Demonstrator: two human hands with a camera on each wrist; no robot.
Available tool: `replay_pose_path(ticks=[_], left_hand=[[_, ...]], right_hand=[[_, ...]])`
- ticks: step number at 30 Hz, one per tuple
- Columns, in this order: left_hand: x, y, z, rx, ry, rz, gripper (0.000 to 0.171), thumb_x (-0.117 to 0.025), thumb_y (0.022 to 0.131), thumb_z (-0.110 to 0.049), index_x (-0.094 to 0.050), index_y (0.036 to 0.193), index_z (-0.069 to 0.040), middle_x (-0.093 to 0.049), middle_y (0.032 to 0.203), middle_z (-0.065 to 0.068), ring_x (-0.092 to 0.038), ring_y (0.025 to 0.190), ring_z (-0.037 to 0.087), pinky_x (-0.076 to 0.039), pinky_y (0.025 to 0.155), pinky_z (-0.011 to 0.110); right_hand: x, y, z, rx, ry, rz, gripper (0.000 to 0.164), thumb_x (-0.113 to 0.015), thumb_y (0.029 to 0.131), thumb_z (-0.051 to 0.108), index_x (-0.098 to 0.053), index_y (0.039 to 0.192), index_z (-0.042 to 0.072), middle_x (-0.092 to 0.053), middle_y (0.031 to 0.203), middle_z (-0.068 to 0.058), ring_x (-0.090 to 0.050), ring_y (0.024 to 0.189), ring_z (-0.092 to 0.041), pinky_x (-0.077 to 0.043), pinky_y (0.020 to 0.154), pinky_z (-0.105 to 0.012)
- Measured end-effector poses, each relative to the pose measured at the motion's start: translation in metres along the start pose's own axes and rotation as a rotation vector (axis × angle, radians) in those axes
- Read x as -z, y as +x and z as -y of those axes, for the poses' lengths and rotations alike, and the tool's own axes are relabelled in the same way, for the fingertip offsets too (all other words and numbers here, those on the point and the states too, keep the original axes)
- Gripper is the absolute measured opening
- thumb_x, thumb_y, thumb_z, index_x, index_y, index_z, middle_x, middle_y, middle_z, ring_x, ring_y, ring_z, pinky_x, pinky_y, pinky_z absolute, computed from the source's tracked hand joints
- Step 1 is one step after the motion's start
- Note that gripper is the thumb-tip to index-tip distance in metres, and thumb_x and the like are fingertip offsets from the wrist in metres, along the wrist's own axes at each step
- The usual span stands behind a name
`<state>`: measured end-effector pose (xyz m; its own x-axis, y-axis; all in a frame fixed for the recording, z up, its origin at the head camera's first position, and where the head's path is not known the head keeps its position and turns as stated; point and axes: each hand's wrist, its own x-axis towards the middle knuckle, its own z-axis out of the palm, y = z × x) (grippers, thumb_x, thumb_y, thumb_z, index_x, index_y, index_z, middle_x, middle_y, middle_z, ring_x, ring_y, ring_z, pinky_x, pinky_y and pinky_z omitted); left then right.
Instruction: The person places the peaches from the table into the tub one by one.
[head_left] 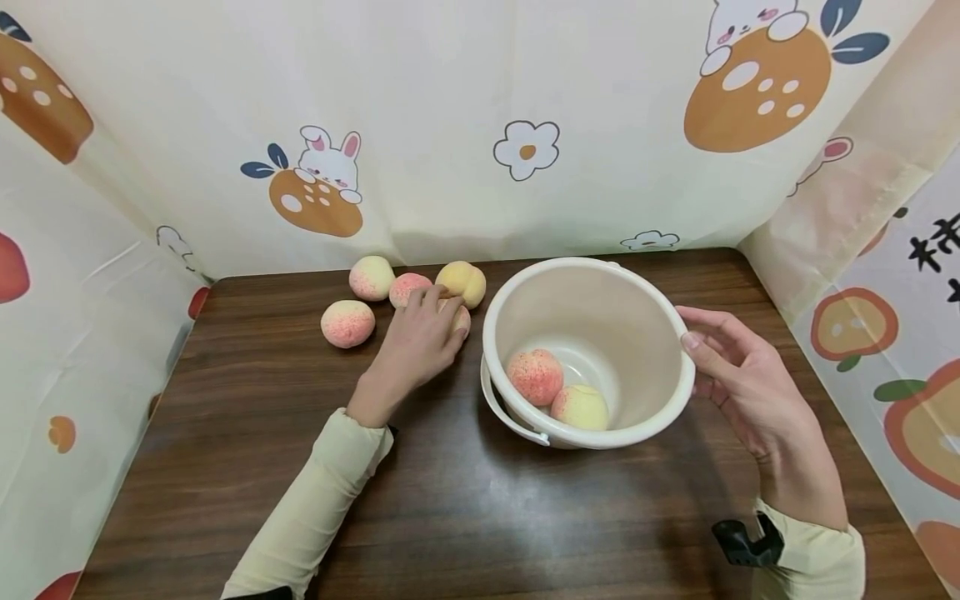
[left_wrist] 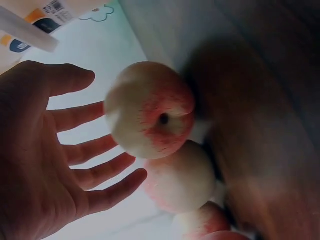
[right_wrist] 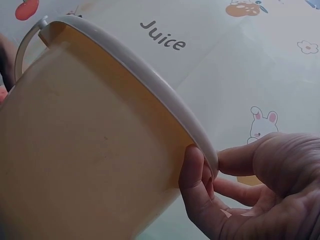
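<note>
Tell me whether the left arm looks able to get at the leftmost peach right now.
Probably yes. The left grip seems to hold nothing, and between it and the leftmost peach the head view shows only bare table, with nothing on top of the peach.

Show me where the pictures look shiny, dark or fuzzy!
Head view: pale glare on the table; soft shadow around the bucket. Left wrist view: left hand dim against brighter cloth; dark shadow by the nearest peach; table smeary. Right wrist view: dull light, shade under the bucket's rim.
</note>
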<state>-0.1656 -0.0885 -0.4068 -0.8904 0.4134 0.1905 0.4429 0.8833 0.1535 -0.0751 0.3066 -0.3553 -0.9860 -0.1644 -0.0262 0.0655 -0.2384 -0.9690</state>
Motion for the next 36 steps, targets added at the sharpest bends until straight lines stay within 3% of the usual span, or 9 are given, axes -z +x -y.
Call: replay_pose_path(ticks=[12, 22, 36], left_hand=[[-0.019, 0.003, 0.011, -0.026, -0.108, -0.03, 0.041, -0.069, 0.097, -0.023, -0.06, 0.134, -0.008, -0.056, 0.135, 0.023, -0.053, 0.12, 0.047, -0.051, 0.101, 0.058], [-0.026, 0.003, 0.011, -0.017, -0.125, 0.045, 0.052, -0.072, 0.096, -0.029, -0.056, 0.142, -0.011, -0.054, 0.138, 0.023, -0.052, 0.122, 0.045, -0.051, 0.103, 0.054], [-0.026, 0.002, 0.011, 0.009, -0.182, 0.058, 0.053, -0.071, 0.096, -0.028, -0.056, 0.144, -0.011, -0.054, 0.138, 0.023, -0.051, 0.119, 0.043, -0.053, 0.1, 0.053]], right_hand=[[-0.001, 0.001, 0.002, 0.005, -0.013, 0.001, 0.039, -0.052, 0.104, -0.006, -0.058, 0.141, 0.007, -0.075, 0.108, -0.004, -0.075, 0.087, -0.014, -0.062, 0.064, -0.031], [-0.002, 0.001, 0.002, -0.003, -0.02, -0.007, 0.039, -0.052, 0.104, -0.005, -0.058, 0.141, 0.007, -0.075, 0.109, -0.004, -0.075, 0.088, -0.014, -0.063, 0.065, -0.031], [-0.001, 0.0, 0.001, -0.004, -0.01, -0.008, 0.038, -0.051, 0.105, -0.005, -0.059, 0.14, 0.007, -0.075, 0.11, -0.004, -0.075, 0.088, -0.013, -0.063, 0.065, -0.03]])
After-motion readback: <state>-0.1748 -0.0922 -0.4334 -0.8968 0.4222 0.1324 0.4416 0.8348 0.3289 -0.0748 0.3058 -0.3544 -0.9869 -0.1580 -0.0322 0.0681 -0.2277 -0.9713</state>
